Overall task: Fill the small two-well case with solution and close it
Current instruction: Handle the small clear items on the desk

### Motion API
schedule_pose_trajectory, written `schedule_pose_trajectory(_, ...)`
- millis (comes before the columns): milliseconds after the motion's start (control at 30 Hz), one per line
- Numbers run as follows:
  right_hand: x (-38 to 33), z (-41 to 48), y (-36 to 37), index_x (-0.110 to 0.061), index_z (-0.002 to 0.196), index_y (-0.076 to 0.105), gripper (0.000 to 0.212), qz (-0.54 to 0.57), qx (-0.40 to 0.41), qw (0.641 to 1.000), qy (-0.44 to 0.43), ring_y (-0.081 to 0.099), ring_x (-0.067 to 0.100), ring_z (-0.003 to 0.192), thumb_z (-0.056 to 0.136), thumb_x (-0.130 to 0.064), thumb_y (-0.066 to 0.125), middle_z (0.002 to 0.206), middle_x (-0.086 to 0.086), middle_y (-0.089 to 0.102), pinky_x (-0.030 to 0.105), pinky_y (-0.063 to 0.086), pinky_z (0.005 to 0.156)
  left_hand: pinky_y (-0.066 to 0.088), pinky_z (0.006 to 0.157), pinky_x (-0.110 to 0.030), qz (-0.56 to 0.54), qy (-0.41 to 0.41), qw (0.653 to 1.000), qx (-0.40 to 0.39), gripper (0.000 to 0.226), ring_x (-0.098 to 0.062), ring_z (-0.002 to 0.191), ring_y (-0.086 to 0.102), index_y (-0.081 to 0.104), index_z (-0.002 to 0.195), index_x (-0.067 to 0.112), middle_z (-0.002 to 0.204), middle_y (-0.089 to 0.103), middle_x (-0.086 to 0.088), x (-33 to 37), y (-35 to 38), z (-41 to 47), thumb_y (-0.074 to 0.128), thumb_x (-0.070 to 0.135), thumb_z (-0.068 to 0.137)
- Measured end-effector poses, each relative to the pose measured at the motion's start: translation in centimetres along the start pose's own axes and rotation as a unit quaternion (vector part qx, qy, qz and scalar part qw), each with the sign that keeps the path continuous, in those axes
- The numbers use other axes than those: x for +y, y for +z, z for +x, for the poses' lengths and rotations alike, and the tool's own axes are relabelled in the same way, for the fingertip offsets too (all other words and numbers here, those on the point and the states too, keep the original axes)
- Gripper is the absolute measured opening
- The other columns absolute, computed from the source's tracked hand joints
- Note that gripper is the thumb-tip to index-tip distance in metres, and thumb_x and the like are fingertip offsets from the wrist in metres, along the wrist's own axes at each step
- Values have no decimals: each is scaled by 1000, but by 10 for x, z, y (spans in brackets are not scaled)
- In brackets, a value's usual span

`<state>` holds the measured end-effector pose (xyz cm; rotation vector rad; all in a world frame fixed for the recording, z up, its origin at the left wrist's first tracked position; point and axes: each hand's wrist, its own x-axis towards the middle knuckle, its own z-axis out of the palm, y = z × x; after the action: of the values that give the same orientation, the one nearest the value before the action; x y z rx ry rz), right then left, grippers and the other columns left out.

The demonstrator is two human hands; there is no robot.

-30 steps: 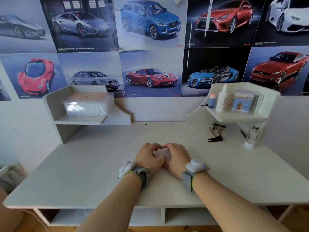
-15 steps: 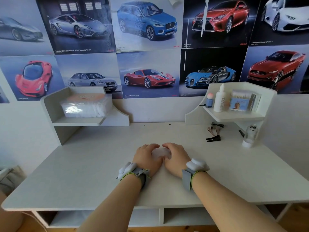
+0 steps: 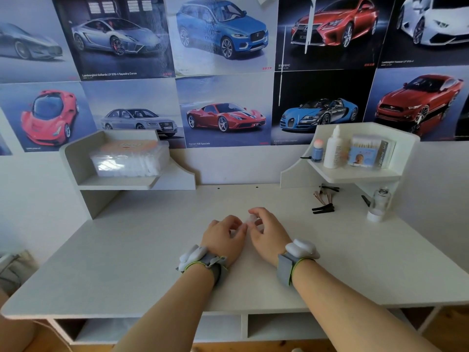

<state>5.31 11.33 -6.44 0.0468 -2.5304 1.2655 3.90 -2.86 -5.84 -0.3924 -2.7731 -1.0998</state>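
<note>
The small two-well case (image 3: 251,220) is a pale translucent piece, mostly hidden between my fingers at the middle of the white desk (image 3: 127,250). My left hand (image 3: 223,237) curls around its left side. My right hand (image 3: 266,231) pinches its upper right part between thumb and fingers, lifted slightly off the desk. Whether the lid stands open is hidden. The white solution bottle (image 3: 333,148) stands upright on the right shelf, far from both hands.
The right shelf (image 3: 355,176) also carries a small blue bottle (image 3: 317,151) and a cotton-swab box (image 3: 368,153). Below it lie black hair clips (image 3: 323,208) and a clear glass bottle (image 3: 378,204). A plastic box (image 3: 129,158) sits on the left shelf.
My hands lay flat and close over the case before. Now the fingers have risen and parted, and the right hand has lifted part of the case.
</note>
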Motion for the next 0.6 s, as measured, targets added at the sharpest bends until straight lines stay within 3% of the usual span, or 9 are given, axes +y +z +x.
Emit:
schedule_pose_trajectory(133, -4, -1, -3, -25, 119, 51, 32, 47, 44, 998, -3, 57, -1, 82, 89, -34, 56, 106, -8, 58, 9, 43, 68, 38, 71, -25, 14, 21, 1000, 8, 26, -15, 82, 57, 61, 99, 34, 90, 59, 2, 8, -2, -5, 41, 49, 92)
schedule_pose_trajectory(267, -7, -4, -6, -25, 109, 57, 30, 55, 64, 996, -2, 59, -1, 77, 83, -40, 62, 90, -20, 58, 9, 44, 63, 38, 68, -27, 48, 46, 998, 5, 31, -21, 83, 57, 60, 102, 24, 89, 58, -2, 15, -4, -9, 37, 43, 96)
schedule_pose_trajectory(433, -7, -4, -5, -25, 101, 61, 22, 69, 86, 994, -4, 59, -3, 70, 81, -35, 66, 84, -20, 60, 6, 45, 62, 45, 76, -36, 75, 71, 995, 14, 32, -27, 85, 58, 59, 104, 15, 91, 58, -9, 21, -5, -13, 37, 37, 98)
schedule_pose_trajectory(600, -5, -4, -5, -26, 97, 61, 18, 78, 83, 993, 0, 59, -6, 68, 82, -34, 66, 81, -19, 61, 3, 44, 60, 45, 75, -37, 115, 88, 989, 30, 34, -30, 82, 58, 60, 99, 12, 91, 58, -10, 24, -7, -15, 36, 36, 98)
